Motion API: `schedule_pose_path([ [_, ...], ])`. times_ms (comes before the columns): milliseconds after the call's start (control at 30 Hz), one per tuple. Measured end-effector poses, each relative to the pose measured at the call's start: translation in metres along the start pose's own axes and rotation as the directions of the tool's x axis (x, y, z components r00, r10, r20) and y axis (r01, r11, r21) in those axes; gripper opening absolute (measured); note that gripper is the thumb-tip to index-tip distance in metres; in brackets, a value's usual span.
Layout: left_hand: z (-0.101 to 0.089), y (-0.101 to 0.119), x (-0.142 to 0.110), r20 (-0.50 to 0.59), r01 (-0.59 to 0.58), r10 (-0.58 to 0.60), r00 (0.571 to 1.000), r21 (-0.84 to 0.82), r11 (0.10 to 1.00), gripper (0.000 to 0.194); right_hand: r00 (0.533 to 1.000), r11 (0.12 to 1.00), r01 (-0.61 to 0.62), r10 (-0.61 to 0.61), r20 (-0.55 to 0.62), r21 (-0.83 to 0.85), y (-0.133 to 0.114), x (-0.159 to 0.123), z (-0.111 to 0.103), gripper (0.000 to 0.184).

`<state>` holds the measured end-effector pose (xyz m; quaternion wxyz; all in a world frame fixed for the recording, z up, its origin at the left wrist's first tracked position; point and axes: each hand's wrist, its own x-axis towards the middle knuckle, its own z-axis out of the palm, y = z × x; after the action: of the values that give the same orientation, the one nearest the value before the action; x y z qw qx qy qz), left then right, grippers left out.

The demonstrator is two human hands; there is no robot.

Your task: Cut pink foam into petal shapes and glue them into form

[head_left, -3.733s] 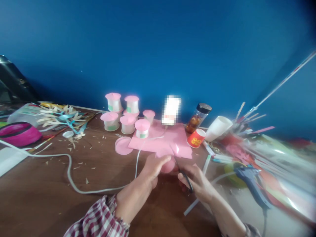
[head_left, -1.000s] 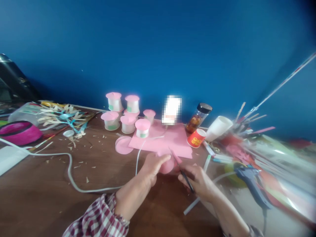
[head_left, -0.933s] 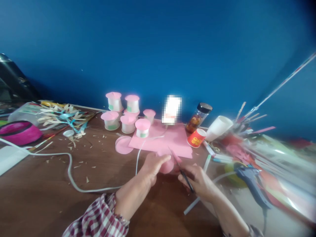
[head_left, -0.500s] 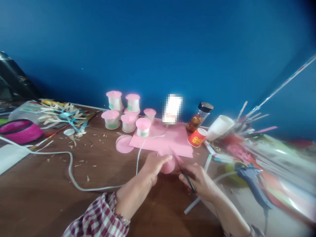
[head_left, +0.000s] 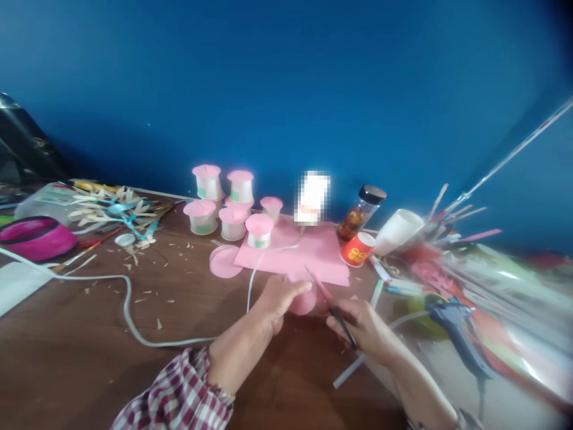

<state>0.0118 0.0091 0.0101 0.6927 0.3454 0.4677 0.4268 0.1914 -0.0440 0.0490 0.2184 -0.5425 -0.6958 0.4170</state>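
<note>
Near the center of the frame, just below the middle, the left hand [head_left: 277, 298] pinches a rounded pink paper piece [head_left: 302, 302] under its thumb. Right of it, the right hand [head_left: 364, 328] grips dark-handled scissors [head_left: 344, 328], blades angled up-left beside the paper; I cannot tell whether they touch it. Beyond lies a pink sheet [head_left: 308, 254], with pink-topped cups [head_left: 258, 227] center-left, a red cup [head_left: 357, 249] center-right and a glue gun [head_left: 461, 334] lower right.
</note>
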Motion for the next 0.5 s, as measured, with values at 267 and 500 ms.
schedule_pose_path([
  [267, -0.0033, 0.0045, -0.0015, 0.13, -0.052, 0.047, 0.99, 0.032, 0.998, 0.026, 1.0, 1.0, -0.001, 0.001, 0.027, 0.026, -0.0018, -0.0004, -0.0011, 0.019],
  [500, -0.0032, 0.0054, -0.003, 0.203, -0.078, 0.078, 0.976, -0.012, 0.997, 0.023, 0.999, 0.998, 0.031, -0.033, 0.032, 0.058, -0.0016, -0.0002, -0.0018, 0.02],
])
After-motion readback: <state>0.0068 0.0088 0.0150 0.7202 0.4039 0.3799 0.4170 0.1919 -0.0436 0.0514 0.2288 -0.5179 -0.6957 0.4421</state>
